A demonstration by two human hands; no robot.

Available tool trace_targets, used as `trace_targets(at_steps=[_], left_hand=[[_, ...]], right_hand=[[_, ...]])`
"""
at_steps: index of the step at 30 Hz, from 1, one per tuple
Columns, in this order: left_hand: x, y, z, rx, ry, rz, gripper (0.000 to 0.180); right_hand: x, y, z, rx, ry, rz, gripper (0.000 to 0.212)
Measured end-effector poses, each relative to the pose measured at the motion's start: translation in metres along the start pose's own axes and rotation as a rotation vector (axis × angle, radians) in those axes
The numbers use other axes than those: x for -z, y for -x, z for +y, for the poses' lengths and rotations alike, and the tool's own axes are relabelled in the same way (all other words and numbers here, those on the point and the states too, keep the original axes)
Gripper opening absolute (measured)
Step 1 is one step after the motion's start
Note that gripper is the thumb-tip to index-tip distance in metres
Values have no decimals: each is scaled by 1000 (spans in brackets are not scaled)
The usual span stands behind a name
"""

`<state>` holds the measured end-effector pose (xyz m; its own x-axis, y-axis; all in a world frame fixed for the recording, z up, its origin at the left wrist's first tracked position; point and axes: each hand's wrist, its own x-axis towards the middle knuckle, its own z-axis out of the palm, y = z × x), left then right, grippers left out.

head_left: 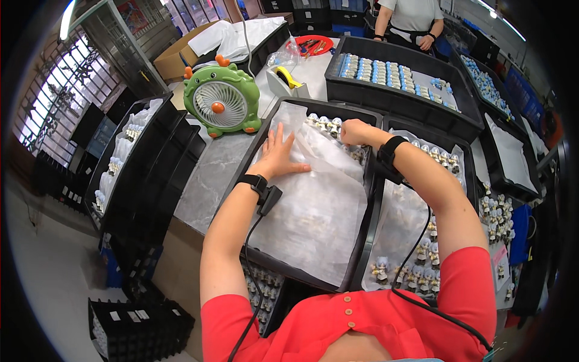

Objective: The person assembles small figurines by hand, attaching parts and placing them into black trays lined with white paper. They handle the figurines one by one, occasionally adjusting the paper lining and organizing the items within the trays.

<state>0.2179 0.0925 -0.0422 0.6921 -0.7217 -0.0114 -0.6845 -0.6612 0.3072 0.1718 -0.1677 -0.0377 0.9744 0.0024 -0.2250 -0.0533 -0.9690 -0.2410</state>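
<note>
My left hand [276, 155] lies with fingers spread on a thin white sheet [301, 223], which covers most of a black tray [338, 107]. Small white-haired figurines [324, 122] stand in a row, uncovered, along the tray's far side. At the far right corner of that tray, my right hand [357, 133] is closed among the figurines. Its fingertips are turned away, so whether it pinches a figurine or the sheet's edge is hidden. More figurines show faintly through the sheet.
To the right, a second black tray [369, 265] holds figurines partly under a sheet. A green frog-shaped fan [222, 102] and a tape dispenser [288, 81] stand beyond my left hand. A large bin [416, 99] holds blue-and-white pieces. Another person [413, 18] stands at the back.
</note>
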Motion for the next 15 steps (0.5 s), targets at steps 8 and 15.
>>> trace_targets(at_steps=[8,15], left_hand=[[-9,-12,-11,-62,-4,-21,110],[-15,-13,-18,-205,30,98,108]], right_hand=[[-6,-14,4,16,76,97,17],[32,16,12,-101,-38,361,19]])
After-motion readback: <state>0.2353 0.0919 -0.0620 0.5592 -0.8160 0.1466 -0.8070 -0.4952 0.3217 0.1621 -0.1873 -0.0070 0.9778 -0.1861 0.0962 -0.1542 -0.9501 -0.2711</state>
